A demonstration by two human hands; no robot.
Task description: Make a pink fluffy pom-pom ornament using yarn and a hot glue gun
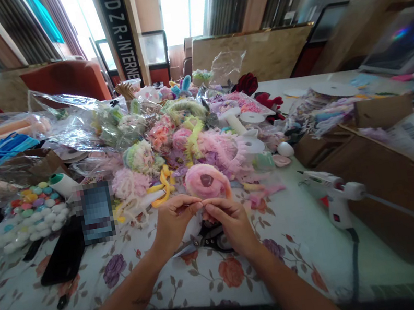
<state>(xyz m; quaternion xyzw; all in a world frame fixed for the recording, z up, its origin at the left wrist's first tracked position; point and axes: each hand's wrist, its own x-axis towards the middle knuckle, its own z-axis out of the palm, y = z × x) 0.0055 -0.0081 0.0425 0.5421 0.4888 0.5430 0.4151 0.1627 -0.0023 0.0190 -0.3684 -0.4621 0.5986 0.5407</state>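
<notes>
My left hand (pixel 176 223) and my right hand (pixel 234 222) meet fingertip to fingertip above the flowered tablecloth (pixel 149 286). Thumbs and forefingers are pinched together on both sides, and whatever sits between them is too small to make out. Just behind the fingertips is a fuzzy pink roll (pixel 195 178) with a dark centre, orange along its right side. Below the hands lie scissors (pixel 215 241) with black handles, partly covered by my right hand. Yellow fuzzy strips (pixel 166 185) lie beyond my left hand.
A heap of fuzzy craft flowers (pixel 161 131) and plastic wrap fills the table's middle. At right stand a white glue gun (pixel 336 202) and a cardboard box (pixel 406 206). To the left are a black phone (pixel 62 253), pom-poms (pixel 39 220) and a blurred-out screen (pixel 97 210).
</notes>
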